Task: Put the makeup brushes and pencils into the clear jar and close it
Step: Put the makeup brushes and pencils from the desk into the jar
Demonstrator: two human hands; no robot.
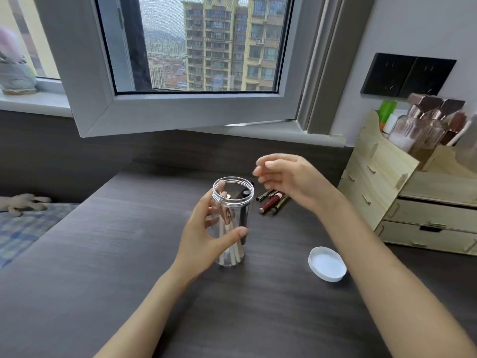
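White lid [327, 267] is lying lower right of centre on the dark desk [103, 254], inner side up, well apart from the jar and touching nothing. Left hand [206, 236] is wrapping the clear jar [232, 218] mid-frame: thumb across the near wall, fingers curled round the far-left side, jar standing upright on the desk. Inside it, white-handled brushes [233, 244] are leaning with rose-gold ferrules up, next to a black tube; mouth is open. Right hand [286, 177] is hovering just right of and above the rim, fingers loosely spread and slightly curled, holding nothing, a bit motion-blurred. Right behind the jar, under that hand, the remaining pencils [273, 201] are lying bunched on the desk, a dark-red one among them. Upper right, a wooden organiser [387, 182] is sitting against the wall.

Risks, my read: the wrist clipping the rim on the reach and tipping the jar if the grip loosens; pencils rolling when one gets pulled from the bunch; tall brush tips blocking the lid.
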